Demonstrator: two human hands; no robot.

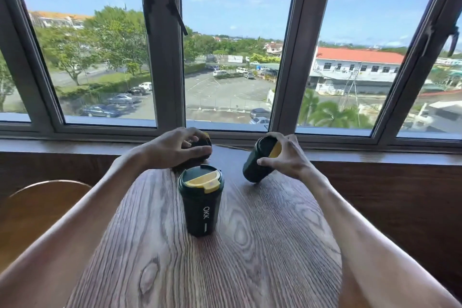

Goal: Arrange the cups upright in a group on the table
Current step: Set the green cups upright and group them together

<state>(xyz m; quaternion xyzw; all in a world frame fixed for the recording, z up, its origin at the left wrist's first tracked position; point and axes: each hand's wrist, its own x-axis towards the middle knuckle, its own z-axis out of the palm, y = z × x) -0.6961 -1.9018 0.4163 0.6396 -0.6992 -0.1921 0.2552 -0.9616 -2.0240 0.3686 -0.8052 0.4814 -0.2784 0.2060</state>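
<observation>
Three dark green cups with yellow lids are on the wooden table [250,257]. The middle cup [201,207] stands upright near the table's centre, with white lettering on its side. My left hand [172,149] grips a second cup [203,142] at the far left of the table; my fingers hide most of it. My right hand [282,156] holds the third cup [257,162] at the far right, tilted to the right with its base edge touching the table.
A windowsill [375,155] and large window frames run just behind the table. A rounded wooden chair back [37,197] sits to the left. A dark wood wall panel [400,195] lies below the sill on the right.
</observation>
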